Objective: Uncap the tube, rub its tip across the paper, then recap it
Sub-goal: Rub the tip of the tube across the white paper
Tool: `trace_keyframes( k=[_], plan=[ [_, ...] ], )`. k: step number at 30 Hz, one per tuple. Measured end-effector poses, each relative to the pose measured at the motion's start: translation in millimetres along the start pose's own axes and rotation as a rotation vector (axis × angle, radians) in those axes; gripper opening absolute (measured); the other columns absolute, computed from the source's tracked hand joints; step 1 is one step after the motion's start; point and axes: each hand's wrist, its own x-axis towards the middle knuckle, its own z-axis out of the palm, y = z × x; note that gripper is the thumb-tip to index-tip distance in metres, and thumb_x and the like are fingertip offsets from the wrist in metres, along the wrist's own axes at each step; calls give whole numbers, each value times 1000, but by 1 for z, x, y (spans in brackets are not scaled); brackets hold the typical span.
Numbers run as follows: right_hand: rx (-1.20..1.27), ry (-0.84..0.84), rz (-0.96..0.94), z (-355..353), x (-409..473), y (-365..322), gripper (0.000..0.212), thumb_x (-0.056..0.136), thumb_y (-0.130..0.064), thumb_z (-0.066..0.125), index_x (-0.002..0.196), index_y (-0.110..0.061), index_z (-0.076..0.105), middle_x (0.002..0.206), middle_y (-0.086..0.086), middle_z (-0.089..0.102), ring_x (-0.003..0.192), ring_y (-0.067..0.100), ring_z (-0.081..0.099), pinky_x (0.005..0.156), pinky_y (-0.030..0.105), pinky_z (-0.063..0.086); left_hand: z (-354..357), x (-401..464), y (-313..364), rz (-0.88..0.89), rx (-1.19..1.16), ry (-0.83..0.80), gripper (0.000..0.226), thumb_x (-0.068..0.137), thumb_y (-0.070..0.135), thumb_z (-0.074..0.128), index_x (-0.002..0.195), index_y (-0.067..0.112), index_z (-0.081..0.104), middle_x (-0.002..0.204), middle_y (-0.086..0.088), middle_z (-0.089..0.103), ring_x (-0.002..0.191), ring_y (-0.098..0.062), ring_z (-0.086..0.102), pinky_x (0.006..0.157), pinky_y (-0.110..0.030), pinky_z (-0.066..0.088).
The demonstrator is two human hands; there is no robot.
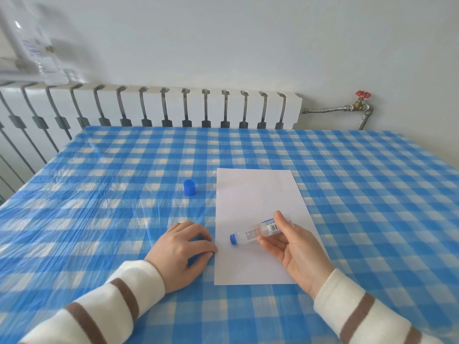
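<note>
**Operator:** Status of step one, cap removal?

**Inspector:** Complete, judging by layout. The blue cap (189,187) stands alone on the checked tablecloth (99,219), left of the paper (258,194) and well apart from the tube (255,234).

**Operator:** Where is the tube?

**Inspector:** Over the near half of the paper, lying nearly level, blue tip (233,239) pointing left. The right hand (295,249) grips its far end, thumb on top, fingers curled beneath. The tip sits close to the sheet near its left edge; whether it touches cannot be told from this view.

**Operator:** And the left hand?

**Inspector:** The left hand (185,247) rests palm down on the cloth, fingers loosely curled and holding nothing. Its fingertips reach the left edge of the paper, probably to steady the sheet.

**Operator:** Status of step two, rubbing?

**Inspector:** Undetermined. No mark or sheen is visible on the paper, so the stroke is either about to start or has left a trace too faint to see.

**Operator:** Remaining work?

**Inspector:** At minimum, recapping: the cap must be fetched from the far left and fitted over the tip. Likely also some or all of the rub across the sheet.
</note>
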Motion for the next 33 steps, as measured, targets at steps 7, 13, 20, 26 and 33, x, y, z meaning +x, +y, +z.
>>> trace_keyframes(
  k=[7, 13, 20, 26, 33],
  plan=[
    [0, 22, -11, -17, -3, -6, 33, 77, -32, 72, 91, -2, 67, 84, 18, 74, 72, 24, 71, 57, 26, 59, 1, -1, 0, 2, -12, 15, 22, 84, 26, 51, 87, 21, 72, 88, 0, 64, 78, -17, 60, 69, -35, 52],
    [4, 58, -24, -33, -5, -14, 41, 74, -32, 74, 100, -1, 66, 88, 18, 74, 72, 24, 72, 56, 26, 58, 1, 0, 0, 4, -16, 18, 21, 84, 26, 51, 88, 21, 72, 88, 1, 64, 78, -17, 60, 68, -34, 53],
    [-7, 95, -46, -51, -6, -22, 45, 72, -34, 74, 104, -3, 69, 93, 17, 76, 73, 23, 73, 55, 24, 58, 2, 0, 0, 7, -17, 20, 23, 84, 26, 50, 87, 21, 72, 88, 2, 64, 79, -16, 60, 68, -34, 53],
    [3, 126, -63, -65, -6, -30, 41, 72, -33, 73, 98, -3, 68, 87, 17, 76, 69, 21, 73, 53, 23, 57, 2, 0, -1, 17, -18, 32, 36, 91, 36, 39, 88, 21, 71, 89, 2, 64, 79, -15, 59, 69, -33, 53],
    [4, 172, -79, -90, -7, -39, 41, 74, -34, 74, 98, -4, 62, 91, 22, 75, 74, 23, 74, 55, 24, 58, 3, 0, -2, 20, -18, 41, 40, 92, 38, 36, 88, 21, 71, 89, 2, 64, 80, -15, 59, 69, -33, 53]
  ],
)
